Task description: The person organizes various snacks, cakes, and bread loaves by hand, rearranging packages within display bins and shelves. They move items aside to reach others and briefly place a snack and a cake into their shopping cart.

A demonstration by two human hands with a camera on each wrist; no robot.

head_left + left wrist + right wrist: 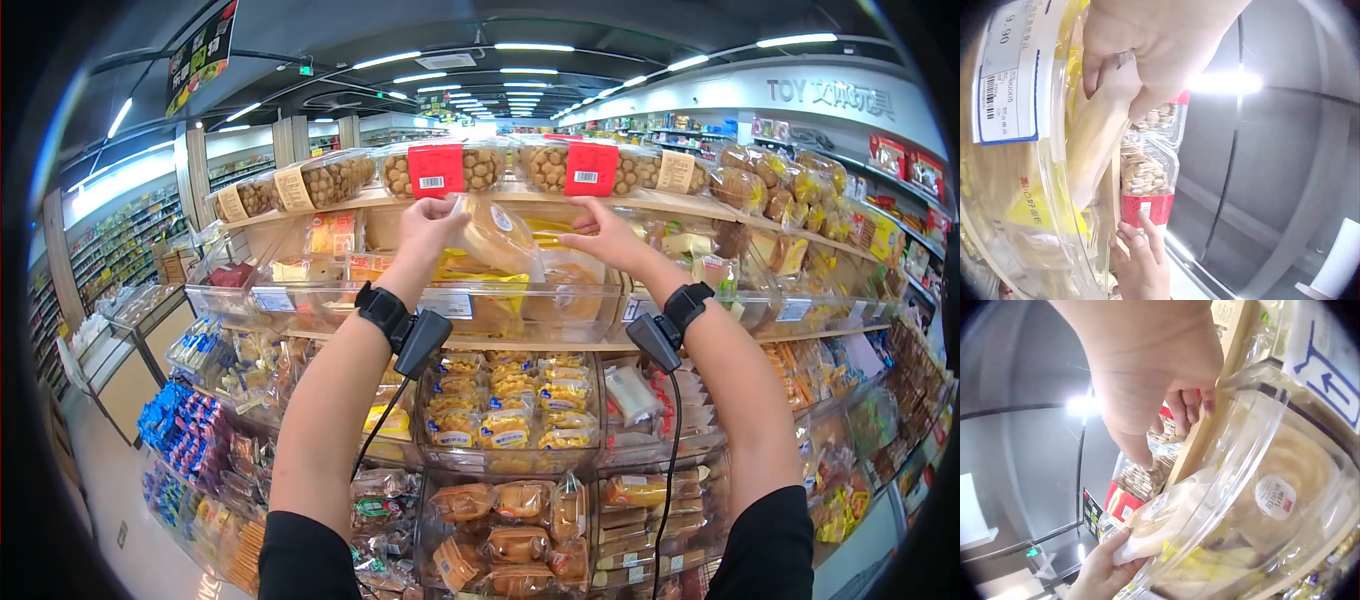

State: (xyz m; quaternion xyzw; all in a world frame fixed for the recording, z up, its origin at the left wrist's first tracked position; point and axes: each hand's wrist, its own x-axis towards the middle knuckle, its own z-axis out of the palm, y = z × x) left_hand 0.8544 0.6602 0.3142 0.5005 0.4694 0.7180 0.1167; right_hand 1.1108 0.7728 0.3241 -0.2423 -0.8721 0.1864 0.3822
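My left hand (424, 238) pinches the upper corner of a clear-wrapped bread (500, 238) between thumb and fingers. The pack hangs tilted above a clear-fronted shelf bin, a round white label showing on it in the right wrist view. Beside it, my right hand (606, 240) is held over the bin with nothing in its grasp; in the right wrist view its fingers (1180, 412) are loosely bent. Below the right hand lies another wrapped round bread (1294, 459) inside the bin. Yellow-wrapped packs (490, 280) sit under the held bread.
Clear boxes of small round pastries with red bands (436, 168) line the top shelf just behind my hands. The bin's clear front wall (560, 312) carries a price tag (447, 304). Lower tiers hold many wrapped breads (508, 430). A counter (140, 340) stands at the left.
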